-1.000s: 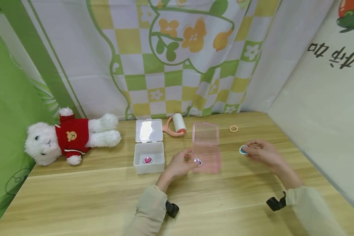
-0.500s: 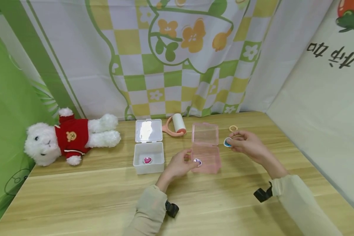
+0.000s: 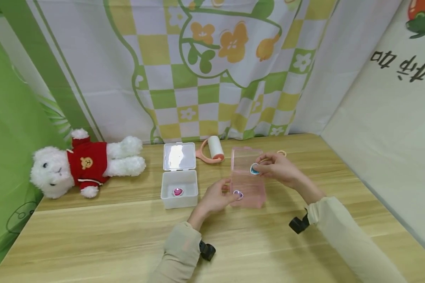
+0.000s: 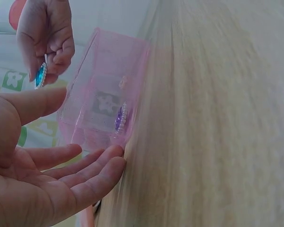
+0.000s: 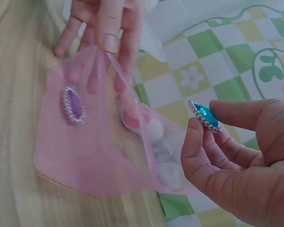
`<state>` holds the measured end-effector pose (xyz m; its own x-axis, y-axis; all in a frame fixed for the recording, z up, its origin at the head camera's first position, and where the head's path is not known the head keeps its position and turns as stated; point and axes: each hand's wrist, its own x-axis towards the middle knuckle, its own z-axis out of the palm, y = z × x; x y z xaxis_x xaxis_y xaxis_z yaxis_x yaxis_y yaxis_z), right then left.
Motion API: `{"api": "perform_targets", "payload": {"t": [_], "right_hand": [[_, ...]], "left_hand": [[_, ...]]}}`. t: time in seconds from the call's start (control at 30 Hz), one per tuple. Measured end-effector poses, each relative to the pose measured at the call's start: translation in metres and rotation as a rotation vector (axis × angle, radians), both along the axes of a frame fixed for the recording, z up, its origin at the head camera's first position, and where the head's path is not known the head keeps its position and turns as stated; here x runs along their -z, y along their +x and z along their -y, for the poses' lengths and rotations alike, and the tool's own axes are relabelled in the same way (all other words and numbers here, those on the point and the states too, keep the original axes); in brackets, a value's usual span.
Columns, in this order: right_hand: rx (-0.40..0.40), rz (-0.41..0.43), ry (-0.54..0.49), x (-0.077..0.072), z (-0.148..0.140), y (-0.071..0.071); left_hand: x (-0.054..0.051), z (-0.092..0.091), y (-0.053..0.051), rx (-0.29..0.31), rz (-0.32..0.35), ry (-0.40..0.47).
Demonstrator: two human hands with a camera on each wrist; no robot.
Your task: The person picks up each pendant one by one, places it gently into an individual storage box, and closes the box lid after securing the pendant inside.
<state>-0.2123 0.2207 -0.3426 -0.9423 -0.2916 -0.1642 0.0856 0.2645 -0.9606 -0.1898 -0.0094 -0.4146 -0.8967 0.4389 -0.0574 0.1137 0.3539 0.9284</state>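
My right hand [image 3: 277,168] pinches a blue gem [image 3: 255,169] with a beaded silvery edge between thumb and fingers, above the hinge side of a clear pink box [image 3: 253,199]. The box lid stands open at the back. A purple gem [image 5: 75,105] with a similar edge lies inside it. At the box's left side is my left hand [image 3: 214,197]; its loosely extended fingers [image 4: 97,182] lie against the wall, with the thumb near the rim. To the left, a translucent white box [image 3: 178,203], also with its lid open, contains a pink gem [image 3: 178,192].
A lint roller [image 3: 215,148] lies behind the boxes. A small yellowish ring [image 3: 281,153] is partly hidden behind my right hand. At the left lies a white plush toy [image 3: 86,163] in a red top. A patterned curtain [image 3: 216,98] hangs at the table's back edge.
My right hand has moved left with the blue gem, from right of the pink box to above its back part. The left hand stays in place.
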Motion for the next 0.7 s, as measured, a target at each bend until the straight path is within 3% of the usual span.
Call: {"api": "perform_targets", "payload": {"t": [0.2, 0.43, 0.7], "right_hand": [[-0.033, 0.026, 0.05, 0.014, 0.009, -0.005], [-0.127, -0.065, 0.148, 0.017, 0.015, -0.005], [-0.129, -0.167, 0.37, 0.016, 0.021, -0.008]], "left_hand": [[0.0, -0.001, 0.0, 0.001, 0.006, -0.012], [-0.001, -0.001, 0.0, -0.002, -0.014, -0.017], [0.0, -0.001, 0.0, 0.008, -0.005, 0.006]]}}
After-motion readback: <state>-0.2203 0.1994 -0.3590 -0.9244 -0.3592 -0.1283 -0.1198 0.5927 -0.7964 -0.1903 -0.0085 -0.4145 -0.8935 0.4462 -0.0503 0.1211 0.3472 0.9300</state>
